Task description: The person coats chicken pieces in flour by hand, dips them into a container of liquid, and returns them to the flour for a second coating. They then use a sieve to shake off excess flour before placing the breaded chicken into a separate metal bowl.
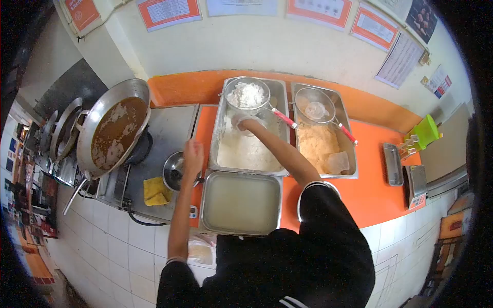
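Seen from above, a person in a black top leans over an orange bench [375, 190]. The right hand [249, 125] is down in a metal tray of white flour [246, 154], fingers closed on a pale plastic tub [240, 123]; their exact placing is hard to make out. Just beyond it, a round sieve [247, 96] heaped with white flour sits over the tray's far end, its red handle slanting towards the right.

The left hand [193, 153] is above the edge of a metal stove top [169, 123], near a small metal pan [173, 172]. It is blurred, and I cannot tell whether its fingers are spread or pressed together.

In front of the flour is a tray of cloudy liquid [242, 203]. To the right, a tray of pale orange powder [317, 146] holds a clear tub [337, 162], with a second red-handled sieve [315, 105] across its far end. On the left, a large wok [144, 95] contains brown liquid with pale foam. A folded yellow cloth [156, 191] lies beside the small pan. Printed sheets [169, 11] hang on the wall behind.
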The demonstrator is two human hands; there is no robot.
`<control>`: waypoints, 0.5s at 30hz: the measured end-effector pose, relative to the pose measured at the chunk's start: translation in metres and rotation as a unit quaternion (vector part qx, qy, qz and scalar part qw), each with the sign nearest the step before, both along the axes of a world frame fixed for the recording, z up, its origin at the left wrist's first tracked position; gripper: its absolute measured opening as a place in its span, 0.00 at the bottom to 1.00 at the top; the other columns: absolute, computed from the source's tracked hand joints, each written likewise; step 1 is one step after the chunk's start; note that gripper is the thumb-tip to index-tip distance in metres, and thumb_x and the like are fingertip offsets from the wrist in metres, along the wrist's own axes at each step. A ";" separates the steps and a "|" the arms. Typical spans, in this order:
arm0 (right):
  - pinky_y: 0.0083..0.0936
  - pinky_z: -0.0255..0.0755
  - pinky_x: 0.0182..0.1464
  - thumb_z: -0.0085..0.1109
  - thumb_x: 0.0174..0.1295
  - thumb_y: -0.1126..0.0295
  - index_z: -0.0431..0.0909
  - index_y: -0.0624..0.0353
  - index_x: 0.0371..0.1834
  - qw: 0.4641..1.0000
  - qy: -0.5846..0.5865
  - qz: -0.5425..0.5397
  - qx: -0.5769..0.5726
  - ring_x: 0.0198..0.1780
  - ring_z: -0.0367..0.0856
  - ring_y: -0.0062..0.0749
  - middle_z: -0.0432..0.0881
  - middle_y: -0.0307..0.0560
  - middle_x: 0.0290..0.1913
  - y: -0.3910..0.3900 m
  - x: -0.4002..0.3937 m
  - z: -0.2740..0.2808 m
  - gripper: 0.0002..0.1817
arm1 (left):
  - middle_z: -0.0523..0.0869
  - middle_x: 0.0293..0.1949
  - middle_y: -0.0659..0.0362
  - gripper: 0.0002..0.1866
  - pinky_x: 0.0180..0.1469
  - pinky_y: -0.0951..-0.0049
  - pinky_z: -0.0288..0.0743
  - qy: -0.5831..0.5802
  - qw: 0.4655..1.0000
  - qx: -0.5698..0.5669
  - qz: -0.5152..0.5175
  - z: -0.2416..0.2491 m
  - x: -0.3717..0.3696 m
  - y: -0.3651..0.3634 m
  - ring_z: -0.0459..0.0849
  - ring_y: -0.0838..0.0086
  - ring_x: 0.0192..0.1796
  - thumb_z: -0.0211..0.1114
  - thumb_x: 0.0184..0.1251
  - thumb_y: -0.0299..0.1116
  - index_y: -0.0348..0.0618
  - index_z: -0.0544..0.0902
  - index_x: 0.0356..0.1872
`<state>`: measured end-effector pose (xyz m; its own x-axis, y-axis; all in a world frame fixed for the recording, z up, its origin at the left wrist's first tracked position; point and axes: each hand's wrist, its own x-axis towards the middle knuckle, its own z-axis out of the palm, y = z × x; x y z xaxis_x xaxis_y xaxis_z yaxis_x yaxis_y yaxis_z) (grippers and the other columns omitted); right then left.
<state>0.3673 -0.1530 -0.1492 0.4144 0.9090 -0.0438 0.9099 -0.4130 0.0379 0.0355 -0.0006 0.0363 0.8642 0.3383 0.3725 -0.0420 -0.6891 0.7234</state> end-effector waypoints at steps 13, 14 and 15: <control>0.39 0.74 0.34 0.51 0.53 0.66 0.80 0.58 0.29 0.989 -0.002 -0.124 0.076 0.33 0.82 0.47 0.81 0.58 0.30 -0.078 -0.147 0.082 0.10 | 0.80 0.38 0.48 0.17 0.46 0.61 0.71 0.166 0.924 -0.037 0.343 -0.218 -0.528 -0.030 0.78 0.57 0.40 0.49 0.69 0.37 0.31 0.74 0.45; 0.39 0.74 0.35 0.50 0.53 0.67 0.80 0.58 0.30 0.983 -0.001 -0.160 0.085 0.34 0.82 0.47 0.81 0.58 0.31 -0.079 -0.152 0.077 0.10 | 0.80 0.37 0.48 0.17 0.46 0.61 0.72 0.274 0.885 -0.107 0.360 -0.215 -0.535 -0.057 0.78 0.58 0.40 0.49 0.69 0.37 0.31 0.74 0.45; 0.40 0.74 0.36 0.50 0.54 0.67 0.80 0.58 0.31 0.976 0.000 -0.194 0.095 0.35 0.82 0.48 0.81 0.58 0.31 -0.079 -0.148 0.059 0.10 | 0.81 0.37 0.48 0.17 0.45 0.62 0.72 0.340 0.853 -0.161 0.362 -0.216 -0.538 -0.078 0.79 0.58 0.39 0.49 0.69 0.37 0.31 0.74 0.45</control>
